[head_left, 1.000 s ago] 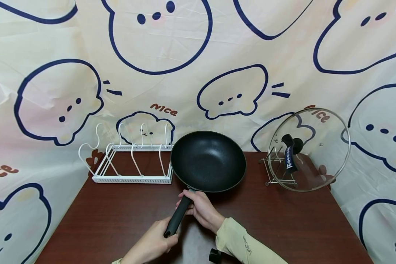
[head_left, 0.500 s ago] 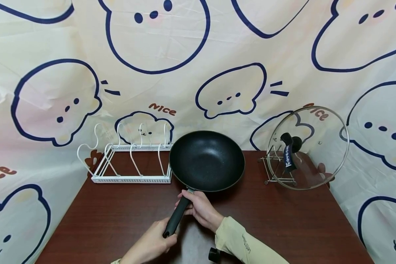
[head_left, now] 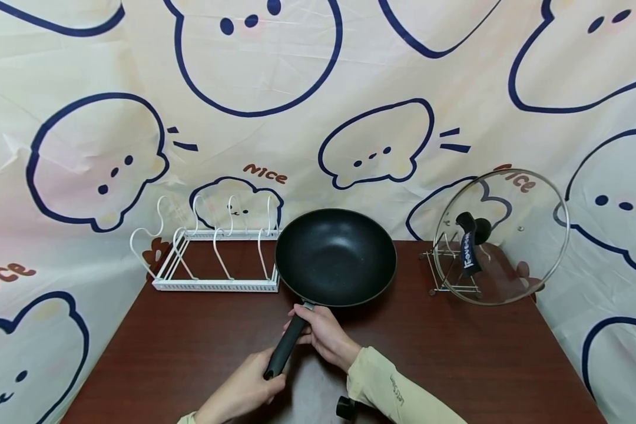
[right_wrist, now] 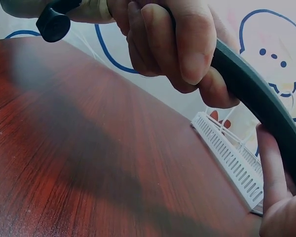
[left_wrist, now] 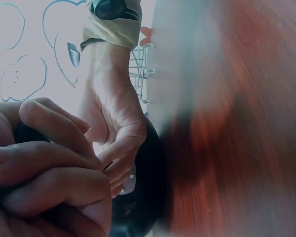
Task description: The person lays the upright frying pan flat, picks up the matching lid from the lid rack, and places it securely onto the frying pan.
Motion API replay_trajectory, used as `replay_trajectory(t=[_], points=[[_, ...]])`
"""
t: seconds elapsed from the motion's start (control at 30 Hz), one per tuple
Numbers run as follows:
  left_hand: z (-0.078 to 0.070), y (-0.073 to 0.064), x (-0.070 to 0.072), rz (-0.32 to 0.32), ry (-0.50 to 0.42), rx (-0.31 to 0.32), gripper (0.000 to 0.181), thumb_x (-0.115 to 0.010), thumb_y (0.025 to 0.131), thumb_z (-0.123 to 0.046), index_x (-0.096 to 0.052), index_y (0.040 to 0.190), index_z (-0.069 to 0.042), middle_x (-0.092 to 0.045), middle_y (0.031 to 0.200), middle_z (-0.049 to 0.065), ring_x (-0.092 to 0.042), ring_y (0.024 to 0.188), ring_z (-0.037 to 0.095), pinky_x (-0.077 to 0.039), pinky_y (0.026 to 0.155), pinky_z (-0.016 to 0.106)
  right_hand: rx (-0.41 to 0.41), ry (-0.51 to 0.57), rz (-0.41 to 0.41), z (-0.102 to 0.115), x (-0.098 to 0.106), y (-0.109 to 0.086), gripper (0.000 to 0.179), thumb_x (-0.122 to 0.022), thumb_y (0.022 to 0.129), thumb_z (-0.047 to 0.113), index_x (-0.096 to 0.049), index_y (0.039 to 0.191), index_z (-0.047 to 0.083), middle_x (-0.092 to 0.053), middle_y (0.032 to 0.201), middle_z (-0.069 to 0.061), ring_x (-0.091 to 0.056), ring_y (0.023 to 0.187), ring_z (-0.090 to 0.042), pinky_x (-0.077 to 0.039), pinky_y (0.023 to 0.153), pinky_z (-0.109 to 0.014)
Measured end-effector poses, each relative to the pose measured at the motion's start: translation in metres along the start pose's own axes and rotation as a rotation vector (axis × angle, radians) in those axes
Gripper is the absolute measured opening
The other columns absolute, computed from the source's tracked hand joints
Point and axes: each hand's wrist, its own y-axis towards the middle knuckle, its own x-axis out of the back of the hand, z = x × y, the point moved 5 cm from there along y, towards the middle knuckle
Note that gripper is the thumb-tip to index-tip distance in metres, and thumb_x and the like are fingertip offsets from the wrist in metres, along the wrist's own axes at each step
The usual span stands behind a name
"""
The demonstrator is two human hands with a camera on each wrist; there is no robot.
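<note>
A black frying pan [head_left: 336, 259] faces me over the middle of the table, its dark handle [head_left: 286, 347] slanting down toward my left. My left hand [head_left: 246, 380] grips the handle's end, with the fingers curled around it in the right wrist view. Closer to the pan, my right hand [head_left: 328, 338] holds the handle where it joins the body, thumb on top and fingers beneath. In the left wrist view the right hand [left_wrist: 113, 113] lies beyond the left hand [left_wrist: 49, 163], and part of the pan's dark outside [left_wrist: 150, 182] shows past them.
A white wire rack [head_left: 214, 285] stands at the back left, close beside the pan. At the back right a glass lid [head_left: 530, 241] with a black knob leans upright in a small metal stand [head_left: 431, 274]. Behind the brown table [head_left: 456, 347] hangs a patterned cloth [head_left: 297, 141].
The head view shifts slightly. Both hands keep the same hold on the frying pan's handle, and nothing else has visibly moved.
</note>
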Motion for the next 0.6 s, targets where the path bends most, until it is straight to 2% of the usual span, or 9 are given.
replay_trajectory(t=[0.43, 0.6], points=[[0.0049, 0.0001, -0.0010, 0.027, -0.013, 0.023, 0.016, -0.062, 0.092, -0.009, -0.059, 0.103, 0.003, -0.057, 0.060, -0.003, -0.054, 0.049, 0.009, -0.043, 0.050, 0.023, -0.016, -0.017, 0.000, -0.0036, -0.0001, -0.0005, 0.044, -0.057, 0.107, 0.028, -0.057, 0.126, -0.012, -0.077, 0.090, -0.008, -0.077, 0.086, -0.017, -0.063, 0.078, -0.035], [0.0045, 0.0000, -0.0009, 0.012, 0.007, 0.009, 0.016, -0.062, 0.092, -0.009, -0.059, 0.103, 0.002, -0.057, 0.059, -0.004, -0.054, 0.049, 0.008, -0.044, 0.050, 0.023, -0.013, -0.026, -0.003, -0.0027, 0.0006, -0.0005, 0.045, -0.057, 0.106, 0.029, -0.058, 0.125, -0.012, -0.077, 0.094, -0.011, -0.078, 0.088, -0.019, -0.063, 0.080, -0.036]])
